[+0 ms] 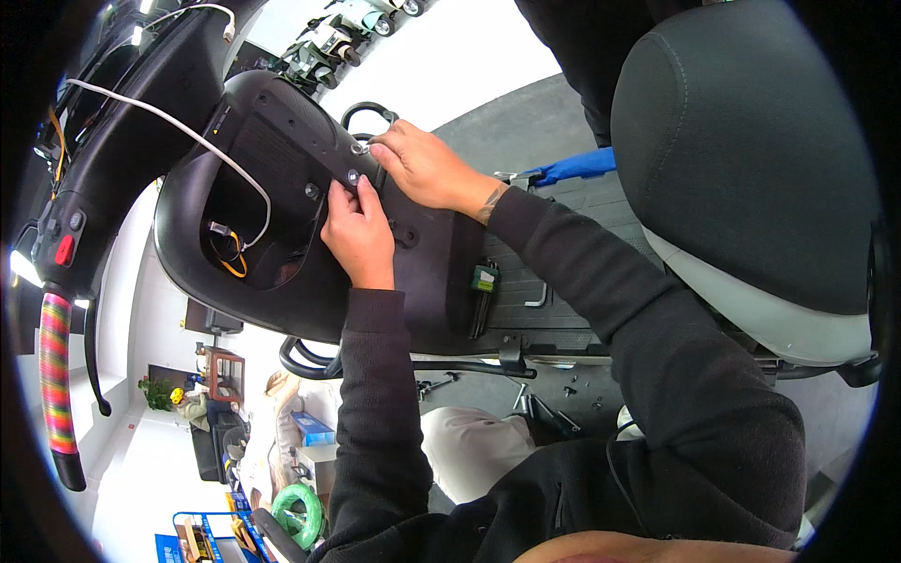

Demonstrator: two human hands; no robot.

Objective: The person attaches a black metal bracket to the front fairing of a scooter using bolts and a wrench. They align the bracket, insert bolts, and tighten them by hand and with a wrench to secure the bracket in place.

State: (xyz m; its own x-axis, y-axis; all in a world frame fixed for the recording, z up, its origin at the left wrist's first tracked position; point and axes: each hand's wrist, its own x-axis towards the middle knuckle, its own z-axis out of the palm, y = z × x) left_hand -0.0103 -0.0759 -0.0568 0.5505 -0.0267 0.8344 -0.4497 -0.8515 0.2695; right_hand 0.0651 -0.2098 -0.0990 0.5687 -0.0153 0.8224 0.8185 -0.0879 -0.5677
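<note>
The black front panel (422,281) of a scooter lies before me. My left hand (361,235) is closed at the panel, its thumb and finger bent together just below a round shiny bolt head (353,176); what is between them is hidden. My right hand (427,169) is curled shut beside it, thumb and forefinger at a small shiny metal piece (359,148), too small to name. Another round fastener (312,190) sits left of my left fingers. A white cable (188,131) runs down into the panel's open compartment (221,202), ending near a connector with yellow wires (235,258).
A green-holder hex key set (484,280) and a loose hex key (535,296) lie on the footboard. The dark seat (751,159) rises at right, a blue cloth (574,167) near it. A rainbow handlebar grip (56,375) is at left. Tools (549,413) lie on the floor.
</note>
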